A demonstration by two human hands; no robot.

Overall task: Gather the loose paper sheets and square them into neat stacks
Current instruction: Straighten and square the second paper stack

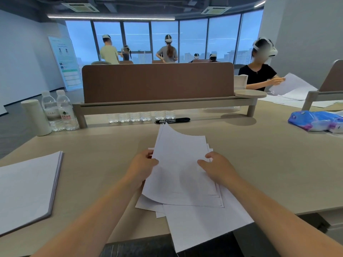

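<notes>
A loose, fanned bunch of white paper sheets (181,169) is held over the middle of the desk, its far corner curling upward. My left hand (142,166) grips its left edge and my right hand (216,166) grips its right edge, thumbs on top. More loose sheets (202,223) lie askew underneath, one hanging past the desk's near edge. A squared stack of white paper (26,190) lies flat at the left of the desk.
The beige desk (278,164) carries two water bottles (61,112) and a white cylinder (35,117) at far left, a brown divider (157,80) at the back, and a blue tissue pack (315,120) at right. A person sorts paper behind right.
</notes>
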